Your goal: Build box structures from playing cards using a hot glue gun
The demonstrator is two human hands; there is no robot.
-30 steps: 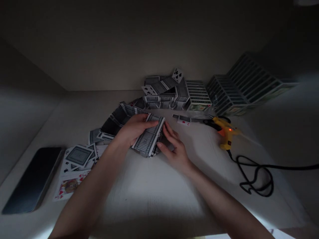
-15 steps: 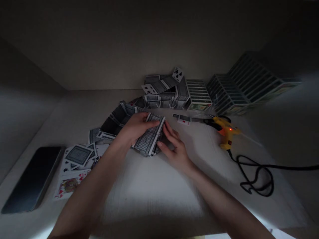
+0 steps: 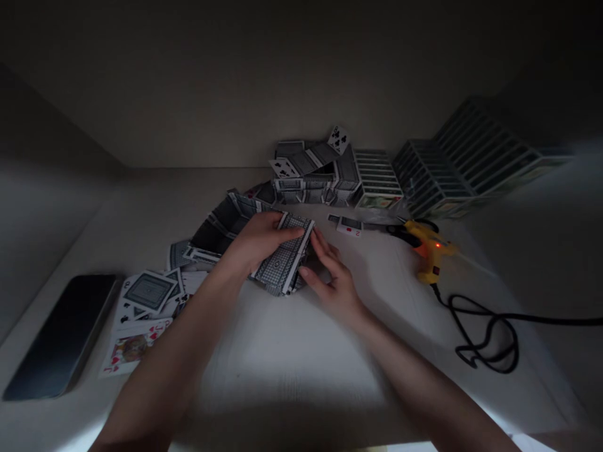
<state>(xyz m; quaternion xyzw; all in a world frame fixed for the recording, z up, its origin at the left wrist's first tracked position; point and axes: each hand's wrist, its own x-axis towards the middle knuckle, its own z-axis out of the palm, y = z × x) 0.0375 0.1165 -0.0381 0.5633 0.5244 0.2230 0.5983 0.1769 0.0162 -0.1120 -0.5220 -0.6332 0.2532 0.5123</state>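
Note:
My left hand (image 3: 257,243) grips a small structure built of grey-backed playing cards (image 3: 282,263) from above, fingers wrapped over its top edge. My right hand (image 3: 332,279) presses against the structure's right side, fingers slightly curled and touching the cards. The piece rests on the pale table (image 3: 292,358) in dim light. Just behind it a longer section of joined cards (image 3: 221,229) runs back and left.
Loose cards (image 3: 141,314) and a dark phone (image 3: 61,336) lie at the left. A card pile (image 3: 311,172) and ribbed card blocks (image 3: 443,169) stand at the back. A yellow glue gun (image 3: 428,251) with lit lamp and black cord (image 3: 490,333) lies right, scissors (image 3: 400,229) beside it.
Almost nothing differs; both hands stay on the card structure, and the view has shifted very slightly.

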